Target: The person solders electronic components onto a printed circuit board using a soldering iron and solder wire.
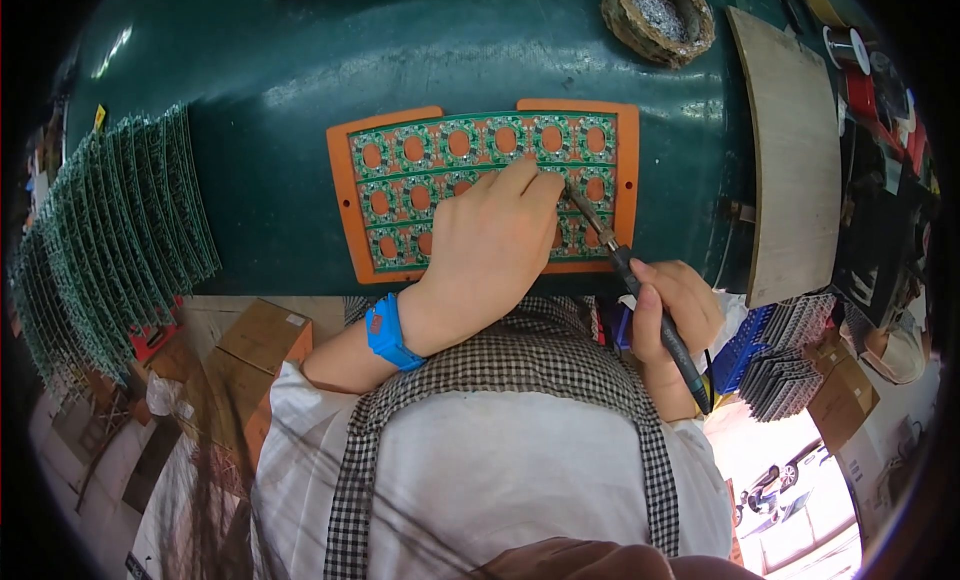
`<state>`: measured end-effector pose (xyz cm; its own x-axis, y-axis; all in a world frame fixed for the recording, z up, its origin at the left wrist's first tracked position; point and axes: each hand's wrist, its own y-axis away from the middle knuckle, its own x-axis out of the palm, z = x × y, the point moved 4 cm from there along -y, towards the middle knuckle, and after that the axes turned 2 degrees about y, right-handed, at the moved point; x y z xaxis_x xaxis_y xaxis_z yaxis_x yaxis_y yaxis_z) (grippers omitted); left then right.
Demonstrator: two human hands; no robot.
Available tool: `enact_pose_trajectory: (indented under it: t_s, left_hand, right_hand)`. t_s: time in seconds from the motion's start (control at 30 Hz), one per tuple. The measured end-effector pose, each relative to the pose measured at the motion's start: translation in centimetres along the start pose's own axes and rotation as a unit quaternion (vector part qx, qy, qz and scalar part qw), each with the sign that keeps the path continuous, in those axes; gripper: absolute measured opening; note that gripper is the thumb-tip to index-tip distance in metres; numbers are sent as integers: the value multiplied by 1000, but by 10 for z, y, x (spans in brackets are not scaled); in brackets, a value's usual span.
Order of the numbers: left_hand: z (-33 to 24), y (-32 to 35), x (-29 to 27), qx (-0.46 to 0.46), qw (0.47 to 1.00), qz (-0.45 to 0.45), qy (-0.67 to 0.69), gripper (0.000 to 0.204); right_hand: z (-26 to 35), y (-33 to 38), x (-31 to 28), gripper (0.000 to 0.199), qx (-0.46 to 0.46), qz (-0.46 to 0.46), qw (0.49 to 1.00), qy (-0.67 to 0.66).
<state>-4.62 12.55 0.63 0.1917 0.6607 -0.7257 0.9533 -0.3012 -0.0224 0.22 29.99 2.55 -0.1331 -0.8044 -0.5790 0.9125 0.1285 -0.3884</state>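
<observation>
An orange tray (337,185) on the table holds green circuit boards (437,158) in rows, each unit with an oval opening. My left hand (497,230) lies across the middle and lower rows, its fingers bent and closed downward. Whatever its fingertips hold, if anything, is hidden beneath the hand. A blue wristband (391,332) circles my left wrist. In my right hand (681,305), closed round the dark handle, is a soldering iron (640,270). Its metal tip points up and left to the boards, right beside my left fingers.
Stacked green circuit boards (130,220) stand at the table's left. A rough round bowl (660,22) with silvery bits sits at the far right. Right of the tray are a wooden board (790,155) and a wire spool (846,50). Cardboard boxes (262,338) lie below the table's front edge.
</observation>
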Motion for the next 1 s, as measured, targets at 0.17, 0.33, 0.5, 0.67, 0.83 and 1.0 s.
enact_pose_trajectory:
  t_s: [0.17,0.33,0.5,0.67,0.83,1.0]
  left_hand:
    - [2,9,-3,-16,997,-17,79,12]
    - [-1,30,2,15,996,6,92,15]
    - [-3,32,8,52,998,1,44,13]
    - [-5,34,7,60,998,16,2,16]
    - [-4,37,5,42,999,8,10,19]
    - [1,43,0,19,998,-42,34,19]
  right_hand:
    - [4,9,-11,13,6,-34,999,4]
    - [4,23,-15,14,-12,-22,1000,-1]
    - [6,24,-10,13,-35,7,999,1]
    - [8,27,-9,12,-48,14,999,-2]
    - [12,33,-12,13,-40,1,999,5]
    - [12,37,-16,17,-8,-35,999,8]
